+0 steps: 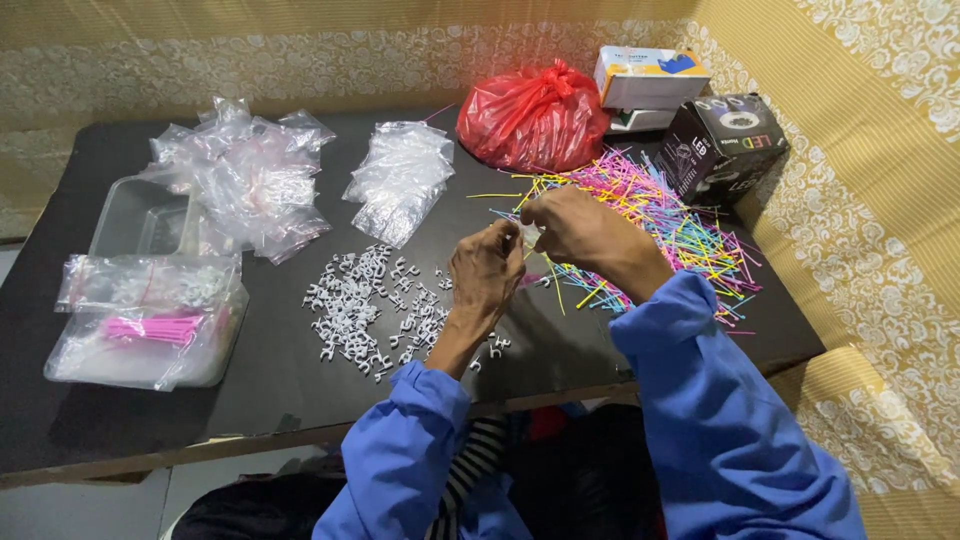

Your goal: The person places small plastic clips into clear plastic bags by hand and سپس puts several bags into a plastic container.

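My left hand and my right hand meet above the black table, fingertips pinched together on a small white plastic piece. Below and left of the left hand lies a scatter of several white plastic clips. Behind and right of the right hand spreads a heap of thin coloured plastic sticks in pink, yellow, blue and green. Both arms wear blue sleeves.
A tied red plastic bag sits at the back, with a white-and-blue box and a black carton to its right. Piles of small clear bags lie mid-left. A clear tray and filled bags with pink sticks are at the left.
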